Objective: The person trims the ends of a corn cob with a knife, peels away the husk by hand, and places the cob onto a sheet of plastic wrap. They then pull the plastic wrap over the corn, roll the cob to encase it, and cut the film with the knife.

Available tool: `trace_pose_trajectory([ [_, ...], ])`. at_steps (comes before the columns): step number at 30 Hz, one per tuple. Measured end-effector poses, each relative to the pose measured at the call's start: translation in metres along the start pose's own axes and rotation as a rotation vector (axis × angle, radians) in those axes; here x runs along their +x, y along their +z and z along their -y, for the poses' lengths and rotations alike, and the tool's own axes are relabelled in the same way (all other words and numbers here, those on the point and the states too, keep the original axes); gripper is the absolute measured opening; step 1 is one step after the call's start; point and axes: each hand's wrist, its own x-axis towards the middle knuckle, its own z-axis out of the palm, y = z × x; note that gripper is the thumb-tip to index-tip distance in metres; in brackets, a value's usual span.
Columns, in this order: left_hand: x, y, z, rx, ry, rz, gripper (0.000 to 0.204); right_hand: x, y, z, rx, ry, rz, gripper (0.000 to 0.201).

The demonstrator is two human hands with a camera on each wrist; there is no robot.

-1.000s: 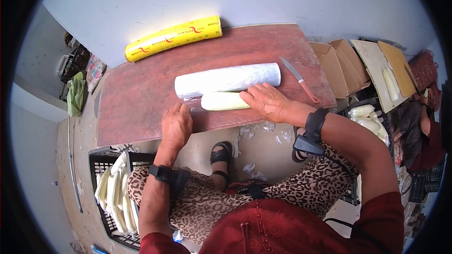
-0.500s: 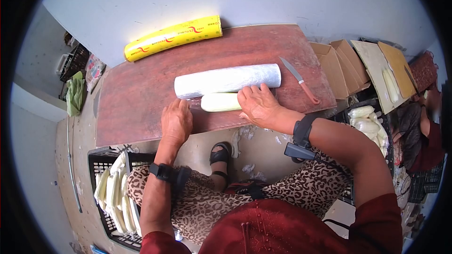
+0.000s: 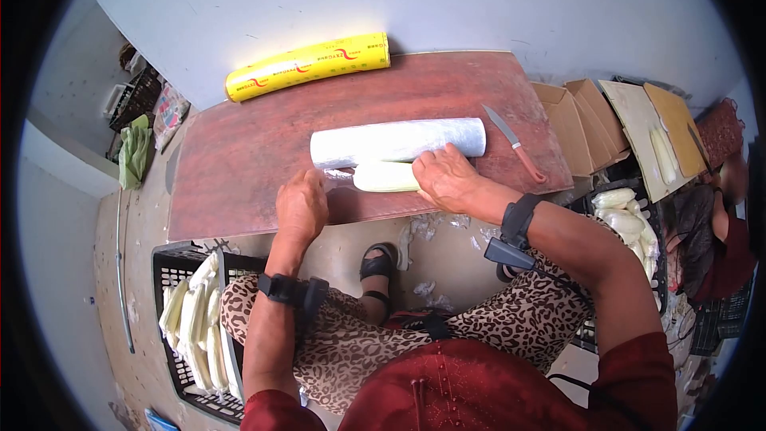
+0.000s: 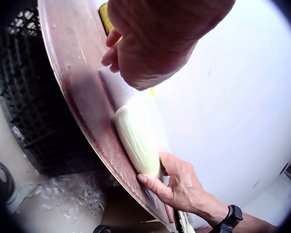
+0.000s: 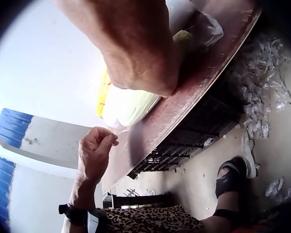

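A pale green ear of corn, in its husk, lies along the near side of a roll of cling film. My right hand grips its right end, thumb on the near side in the left wrist view. My left hand is just left of the corn, fingers curled. In the right wrist view its thumb and forefinger pinch the edge of the clear film. Between that hand and the corn, the film shows as a shiny crease in the head view.
A yellow printed roll lies at the back of the reddish table. A knife lies at the right. Black crates with pale ears stand below left and right. Cardboard boxes stand beside the table; film scraps litter the floor.
The head view has shifted slightly. My right hand has moved a little nearer the table's front edge, closing round the corn's end. Shiny film now shows between the left hand and the corn.
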Motion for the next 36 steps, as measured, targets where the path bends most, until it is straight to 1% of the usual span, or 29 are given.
trace_pose_trajectory([
  [2,-0.004,-0.003,0.004,-0.002,-0.095,0.032,0.012,-0.003,-0.003,0.0,0.021,-0.013,0.003,0.037],
  [5,-0.009,-0.015,0.002,0.021,-0.247,0.161,0.015,-0.005,-0.006,-0.001,0.053,-0.033,0.004,0.038],
  [8,-0.018,-0.016,0.01,-0.028,-0.184,0.171,0.017,-0.009,-0.007,-0.001,0.06,-0.05,0.012,0.038],
  [11,-0.021,-0.029,-0.017,-0.178,0.006,-0.035,0.029,-0.012,-0.007,0.0,0.061,-0.057,0.019,0.038],
  [14,-0.022,-0.03,-0.055,-0.142,0.331,-0.112,0.049,-0.013,-0.01,0.0,0.078,-0.06,0.029,0.038],
  [16,-0.022,-0.013,-0.073,-0.066,0.488,-0.065,0.062,-0.012,-0.013,0.001,0.09,-0.059,0.055,0.038],
  [17,-0.022,-0.003,-0.08,-0.033,0.548,-0.049,0.062,-0.012,-0.013,0.001,0.078,-0.069,0.042,0.036],
  [19,-0.019,0.015,-0.088,0.015,0.592,-0.011,0.061,-0.012,-0.014,0.001,0.056,-0.089,0.016,0.033],
  [22,-0.013,0.026,-0.089,0.14,0.576,0.009,0.06,-0.012,-0.015,0.001,0.055,-0.089,0.025,0.035],
  [25,-0.013,0.022,-0.09,0.068,0.488,-0.024,0.058,-0.012,-0.016,0.001,0.071,-0.087,0.034,0.036],
  [28,-0.007,0.029,-0.085,0.108,0.453,-0.04,0.057,-0.011,-0.017,0.001,0.062,-0.091,0.059,0.037],
  [31,-0.006,0.03,-0.081,0.085,0.454,-0.085,0.055,-0.01,-0.018,0.001,0.064,-0.092,0.077,0.039],
  [34,-0.006,0.029,-0.081,0.114,0.469,-0.06,0.053,-0.009,-0.024,-0.002,0.112,-0.086,0.116,0.038],
  [36,-0.005,0.028,-0.081,0.119,0.476,-0.04,0.052,-0.008,-0.032,-0.004,0.172,-0.047,0.117,0.033],
])
